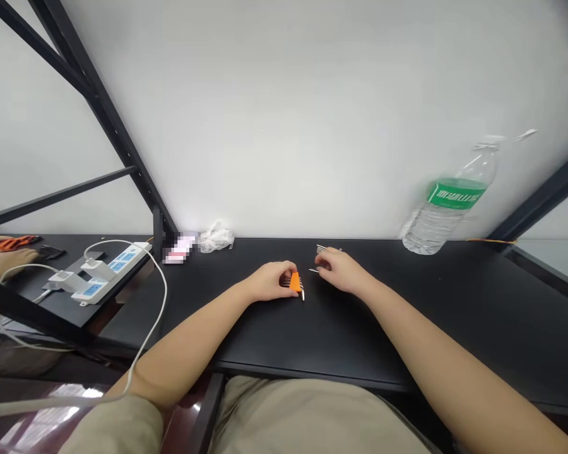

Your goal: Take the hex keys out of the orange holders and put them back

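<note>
My left hand is closed around a small orange hex key holder above the black table. Several thin metal keys stick out of the holder, and one points down at its right edge. To the right, my right hand has its fingers pinched together, with the tip of a thin metal hex key poking out to the left. Behind those fingers lie several more metal keys, partly hidden by the hand.
A tilted water bottle is at the right by the wall. Crumpled plastic lies at the back left. On the left are a power strip, a white cable and a metal frame. Another person's hands are at far left.
</note>
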Tool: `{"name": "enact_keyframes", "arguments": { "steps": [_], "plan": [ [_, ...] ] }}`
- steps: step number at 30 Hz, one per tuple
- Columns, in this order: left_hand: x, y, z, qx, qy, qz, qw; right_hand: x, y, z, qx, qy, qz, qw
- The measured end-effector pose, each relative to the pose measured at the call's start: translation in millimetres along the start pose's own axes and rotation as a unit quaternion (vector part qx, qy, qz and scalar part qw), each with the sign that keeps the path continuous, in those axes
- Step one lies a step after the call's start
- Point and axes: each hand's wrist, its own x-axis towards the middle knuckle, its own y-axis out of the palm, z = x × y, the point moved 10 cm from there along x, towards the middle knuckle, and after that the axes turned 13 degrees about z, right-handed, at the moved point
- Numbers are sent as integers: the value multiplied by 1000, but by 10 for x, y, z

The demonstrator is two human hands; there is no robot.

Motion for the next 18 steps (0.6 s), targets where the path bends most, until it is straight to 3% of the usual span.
{"name": "enact_keyframes", "arguments": {
  "steps": [4, 10, 14, 18],
  "plan": [
    [-8, -59, 88, 4, -22, -3, 1000, 14, -3, -199, -53, 39, 30, 997],
    [-8, -106, 108, 17, -37, 10, 999, 63, 140, -175, -121, 79, 70, 987],
    [18, -162, 107, 48, -50, 8, 998, 81, 103, -195, -158, 135, 61, 976],
    [63, -184, 140, 56, -58, 8, 997, 75, 70, -175, -164, 150, 62, 973]
  ]
}}
